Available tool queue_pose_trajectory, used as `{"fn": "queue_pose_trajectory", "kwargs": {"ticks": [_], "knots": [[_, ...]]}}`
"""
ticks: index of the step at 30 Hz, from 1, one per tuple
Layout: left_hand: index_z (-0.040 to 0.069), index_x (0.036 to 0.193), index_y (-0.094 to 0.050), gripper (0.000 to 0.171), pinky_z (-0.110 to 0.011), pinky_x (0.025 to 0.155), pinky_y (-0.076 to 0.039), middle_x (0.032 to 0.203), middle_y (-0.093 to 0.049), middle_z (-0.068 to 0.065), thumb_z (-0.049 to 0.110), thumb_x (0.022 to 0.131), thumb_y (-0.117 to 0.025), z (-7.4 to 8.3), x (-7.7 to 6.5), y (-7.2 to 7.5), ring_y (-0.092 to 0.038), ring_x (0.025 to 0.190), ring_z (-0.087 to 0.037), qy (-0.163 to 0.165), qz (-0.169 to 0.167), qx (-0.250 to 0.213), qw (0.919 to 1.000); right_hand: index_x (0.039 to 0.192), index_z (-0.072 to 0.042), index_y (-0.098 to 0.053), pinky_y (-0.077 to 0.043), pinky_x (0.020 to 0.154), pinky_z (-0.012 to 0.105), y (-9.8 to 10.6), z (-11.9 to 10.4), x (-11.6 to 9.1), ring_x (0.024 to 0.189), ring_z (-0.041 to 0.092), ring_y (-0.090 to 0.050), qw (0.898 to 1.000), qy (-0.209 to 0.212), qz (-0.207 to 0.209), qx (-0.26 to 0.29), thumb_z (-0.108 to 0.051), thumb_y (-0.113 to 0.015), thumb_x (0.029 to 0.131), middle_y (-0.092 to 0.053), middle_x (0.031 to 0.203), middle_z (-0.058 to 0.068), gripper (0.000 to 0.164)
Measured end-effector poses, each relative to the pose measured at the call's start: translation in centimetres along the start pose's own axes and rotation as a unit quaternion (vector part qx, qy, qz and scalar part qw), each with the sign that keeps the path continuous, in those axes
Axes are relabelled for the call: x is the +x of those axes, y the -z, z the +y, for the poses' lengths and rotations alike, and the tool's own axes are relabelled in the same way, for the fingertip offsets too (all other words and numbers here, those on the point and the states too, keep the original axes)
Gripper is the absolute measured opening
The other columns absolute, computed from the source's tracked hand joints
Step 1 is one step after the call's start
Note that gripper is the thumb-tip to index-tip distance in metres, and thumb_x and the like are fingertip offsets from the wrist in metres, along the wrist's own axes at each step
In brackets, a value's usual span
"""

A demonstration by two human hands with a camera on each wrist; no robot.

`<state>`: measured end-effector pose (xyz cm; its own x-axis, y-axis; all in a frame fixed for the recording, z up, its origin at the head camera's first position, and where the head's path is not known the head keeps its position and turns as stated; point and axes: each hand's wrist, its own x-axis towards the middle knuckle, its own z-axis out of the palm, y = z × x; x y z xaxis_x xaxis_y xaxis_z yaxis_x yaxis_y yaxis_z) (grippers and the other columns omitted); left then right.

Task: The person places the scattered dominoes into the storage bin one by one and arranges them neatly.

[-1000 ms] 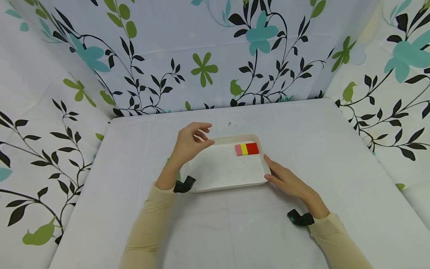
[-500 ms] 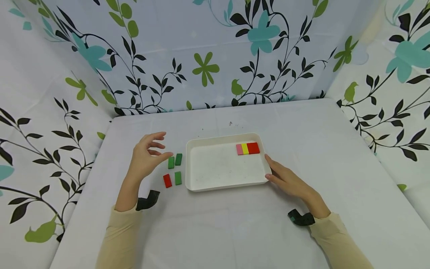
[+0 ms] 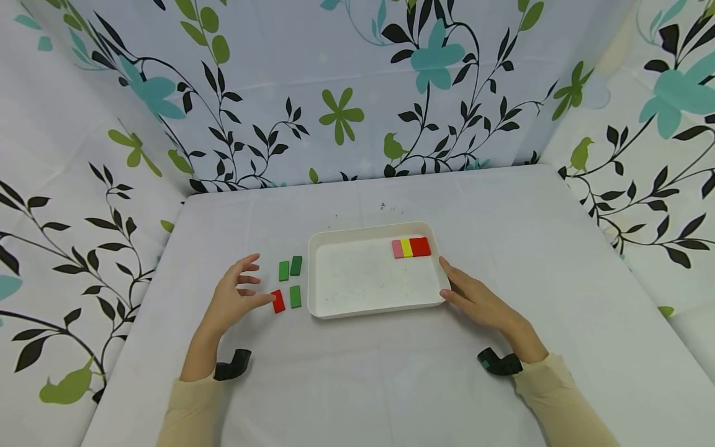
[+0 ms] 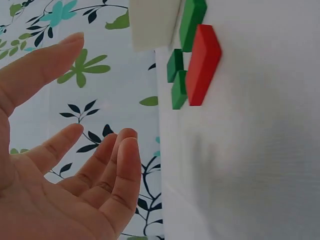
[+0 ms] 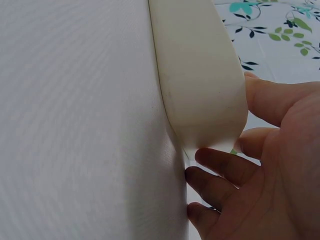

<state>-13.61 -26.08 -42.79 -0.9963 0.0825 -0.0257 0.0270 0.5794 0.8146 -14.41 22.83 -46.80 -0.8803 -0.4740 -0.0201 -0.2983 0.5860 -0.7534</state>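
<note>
My left hand [image 3: 231,301] hovers left of the tray with fingers spread and nothing in them. In the head view its thumb tip overlaps a flat red block [image 3: 278,302]; the left wrist view shows a gap between thumb and red block [image 4: 202,65]. Beside it lie three green blocks, one being the near green block [image 3: 295,297]. A white rectangular tray [image 3: 380,310] bears a row of a pink block [image 3: 397,249], a yellow block [image 3: 406,248] and a red piece [image 3: 421,246]. My right hand [image 3: 483,302] rests against the tray's right side, fingers relaxed, thumb at its rim.
A white cloth covers the table [image 3: 380,385]. Patterned curtains [image 3: 346,81] stand behind and at both sides. Small dark specks [image 3: 382,205] lie behind the tray. A black wrist mount [image 3: 499,362] sticks out from the right wrist, another from the left.
My left hand has moved from over the tray's left end, leftward and then nearer to me, down to the red block. The blocks it hid now show. My right hand has stayed at the tray.
</note>
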Motion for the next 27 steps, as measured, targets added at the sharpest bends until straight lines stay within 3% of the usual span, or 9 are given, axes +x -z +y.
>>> {"fn": "queue_pose_trajectory", "kwargs": {"ticks": [10, 21, 27], "knots": [[0.01, 0.149, -0.037, 0.089, -0.02, 0.081, -0.048, 0.138, -0.046, -0.019, 0.015, 0.074, -0.085, -2.1, -0.5, -1.4, -0.052, 0.112, -0.032, 0.041, -0.03, -0.015, 0.9986, 0.157, -0.009, -0.012, -0.025, 0.115, 0.057, -0.1, 0.1, 0.0, 0.147, 0.039, -0.022, 1.0, 0.001, 0.0, 0.001, -0.03, -0.053, 0.101, -0.018, 0.162, 0.017, 0.073], [0.004, 0.145, -0.042, 0.085, -0.022, 0.084, -0.045, 0.136, -0.045, -0.021, 0.011, 0.073, -0.086, -2.9, -0.6, -2.0, -0.05, 0.107, -0.031, 0.043, -0.033, 0.01, 0.9985, 0.157, -0.009, -0.011, -0.024, 0.115, 0.058, -0.1, 0.1, 0.1, 0.148, 0.04, -0.021, 1.0, -0.005, -0.002, -0.002, -0.032, -0.053, 0.101, -0.017, 0.162, 0.018, 0.074], [0.003, 0.138, -0.049, 0.076, -0.028, 0.082, -0.044, 0.125, -0.046, -0.018, 0.01, 0.071, -0.086, -3.2, -0.4, -2.5, -0.049, 0.1, -0.028, 0.049, -0.02, 0.037, 0.9979, 0.157, -0.009, -0.012, -0.025, 0.115, 0.058, -0.1, 0.0, 0.0, 0.147, 0.04, -0.022, 1.0, -0.005, -0.003, -0.004, -0.032, -0.053, 0.101, -0.018, 0.162, 0.018, 0.074]]}}
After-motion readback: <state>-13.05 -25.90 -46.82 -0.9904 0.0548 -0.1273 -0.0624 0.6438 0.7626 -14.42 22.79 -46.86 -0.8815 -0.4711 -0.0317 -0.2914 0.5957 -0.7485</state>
